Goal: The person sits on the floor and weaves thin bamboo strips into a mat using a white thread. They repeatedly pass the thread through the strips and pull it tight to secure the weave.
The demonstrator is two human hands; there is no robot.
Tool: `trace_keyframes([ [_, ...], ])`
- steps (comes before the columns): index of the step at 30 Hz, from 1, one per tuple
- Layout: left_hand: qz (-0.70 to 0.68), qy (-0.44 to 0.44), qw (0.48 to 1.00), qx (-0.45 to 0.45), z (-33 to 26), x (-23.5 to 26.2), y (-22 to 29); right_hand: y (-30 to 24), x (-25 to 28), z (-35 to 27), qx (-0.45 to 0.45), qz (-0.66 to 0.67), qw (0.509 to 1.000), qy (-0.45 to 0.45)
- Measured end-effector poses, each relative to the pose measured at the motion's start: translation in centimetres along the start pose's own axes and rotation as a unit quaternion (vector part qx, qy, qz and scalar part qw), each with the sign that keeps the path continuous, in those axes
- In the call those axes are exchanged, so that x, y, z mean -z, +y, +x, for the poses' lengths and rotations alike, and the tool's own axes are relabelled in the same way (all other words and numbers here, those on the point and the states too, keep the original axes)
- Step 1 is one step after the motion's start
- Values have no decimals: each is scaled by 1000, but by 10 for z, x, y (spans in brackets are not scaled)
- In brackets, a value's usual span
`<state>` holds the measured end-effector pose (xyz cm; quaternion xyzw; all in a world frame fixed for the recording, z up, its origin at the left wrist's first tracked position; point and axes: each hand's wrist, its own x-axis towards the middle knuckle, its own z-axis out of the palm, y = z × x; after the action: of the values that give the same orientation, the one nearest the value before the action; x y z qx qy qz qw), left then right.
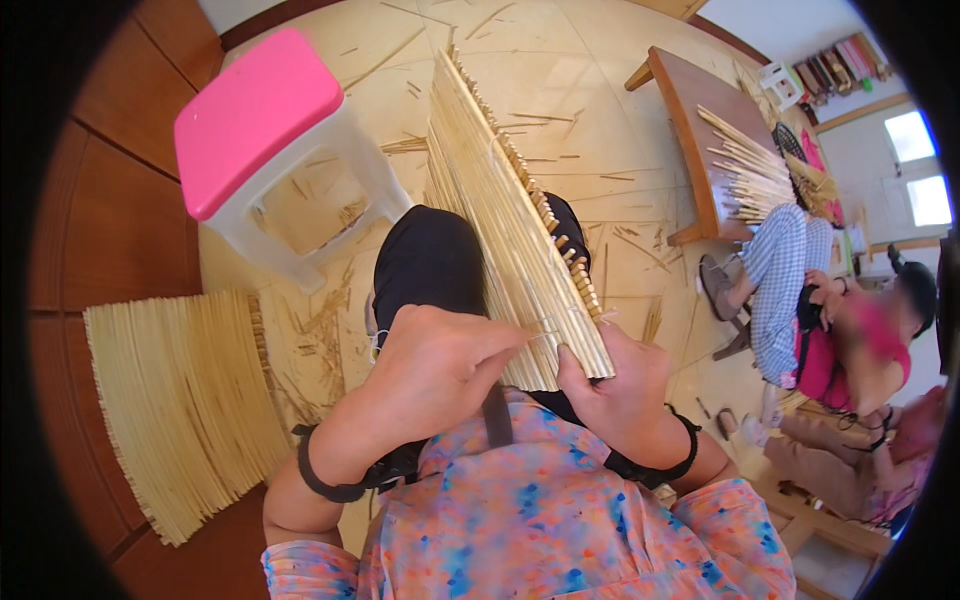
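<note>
A long mat of straw-coloured stalks [505,215], tied side by side, stands slanted across my dark-trousered lap, its near end towards my body. My right hand [625,385] grips that near end, thumb on its face and fingers behind. At the left of the same end, my left hand [445,365] is closed in a pinch, its fingertips partly hidden. A thin pale thread [543,330] runs across the stalks by those fingertips, and a loop of thin white thread shows beside the left hand.
A pink-topped white stool [265,120] stands ahead left. Another stalk mat [185,400] leans against brown cabinets [125,215]. Broken stalks litter the tiled floor. A wooden table [690,120] bears loose stalks [750,170] at right, where two people sit nearby.
</note>
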<state>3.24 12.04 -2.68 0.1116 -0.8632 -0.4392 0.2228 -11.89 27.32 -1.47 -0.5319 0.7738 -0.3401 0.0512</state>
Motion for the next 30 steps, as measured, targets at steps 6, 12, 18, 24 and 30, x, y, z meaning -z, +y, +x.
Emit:
trace_keyframes([
  [6,-91,-3,988,121,-13,19,-7,13,-2,6,142,147,973,-106],
  [12,-103,-48,975,192,-25,37,-12,45,-35,2,113,308,938,-110],
  [18,-77,-70,983,152,-27,41,-20,51,-60,8,-121,555,796,-209],
  [24,-35,-46,989,135,-25,37,-16,57,-70,17,-231,688,607,-323],
  [30,-24,-27,990,138,-27,31,-15,57,-68,20,-248,702,573,-341],
])
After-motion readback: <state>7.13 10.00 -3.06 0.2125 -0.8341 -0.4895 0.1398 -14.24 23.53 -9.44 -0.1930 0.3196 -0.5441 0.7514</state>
